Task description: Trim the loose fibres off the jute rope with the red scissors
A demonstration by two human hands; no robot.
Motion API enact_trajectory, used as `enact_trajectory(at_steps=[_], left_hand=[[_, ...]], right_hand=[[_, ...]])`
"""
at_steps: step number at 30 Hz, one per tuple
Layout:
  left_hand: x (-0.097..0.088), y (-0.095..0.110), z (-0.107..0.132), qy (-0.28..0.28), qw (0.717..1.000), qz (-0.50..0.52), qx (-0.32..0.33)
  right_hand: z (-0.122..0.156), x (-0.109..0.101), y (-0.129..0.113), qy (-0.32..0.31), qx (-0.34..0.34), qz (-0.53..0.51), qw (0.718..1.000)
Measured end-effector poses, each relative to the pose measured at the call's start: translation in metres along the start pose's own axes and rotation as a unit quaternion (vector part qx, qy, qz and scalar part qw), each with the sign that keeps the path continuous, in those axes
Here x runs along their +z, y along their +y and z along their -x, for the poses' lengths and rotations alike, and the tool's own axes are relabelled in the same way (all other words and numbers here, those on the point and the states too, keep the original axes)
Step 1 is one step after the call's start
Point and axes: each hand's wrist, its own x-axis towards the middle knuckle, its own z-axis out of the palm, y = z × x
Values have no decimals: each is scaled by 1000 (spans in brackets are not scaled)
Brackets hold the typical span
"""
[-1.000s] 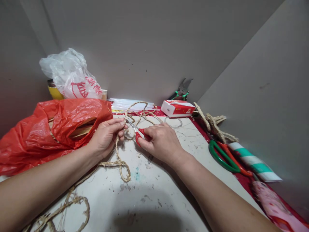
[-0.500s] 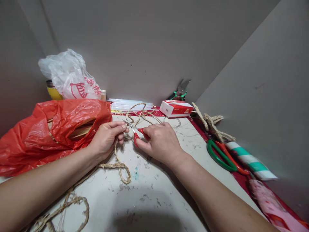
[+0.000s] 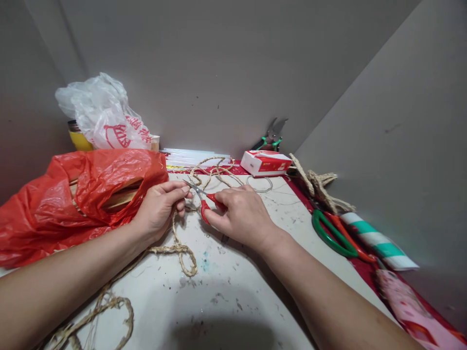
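My right hand [image 3: 242, 214] is closed round a small pair of red-handled scissors [image 3: 203, 198], whose thin blades point up and left toward my other hand. My left hand [image 3: 158, 206] pinches a rough jute rope [image 3: 181, 249] right beside the blade tips. From that pinch the rope loops down across the white table [image 3: 226, 291] to the lower left corner, and more of it coils behind the hands near the back wall.
A red plastic bag [image 3: 69, 194] with wooden pieces fills the left. Behind it sit a white printed bag [image 3: 105, 116] and a yellow jar. A red-white tissue pack [image 3: 265, 163], pliers [image 3: 272, 137], large green-red scissors [image 3: 337, 233], rope scraps and a striped roll [image 3: 379, 243] line the right.
Both hands stayed almost in place. The scissor blades have shifted slightly left and closer to the rope in my left fingers.
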Motion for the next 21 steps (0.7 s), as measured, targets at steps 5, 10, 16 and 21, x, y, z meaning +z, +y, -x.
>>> enact_trajectory(at_steps=[5,10,16,21], left_hand=[[-2,-1,0,-5,1000,4,6],[-2,0,0,-2,1000,10,-3],[-3,-1,-1,3,1000,9,-7],[-2,0,0,4,1000,8,-2]], right_hand=[[-1,-1,-1,9,-6,8,1000],[-1,0,0,31,-11,-18,999],[-1,0,2,36,-19,-39,998],[-1,-2,1,21,-11,-38,999]])
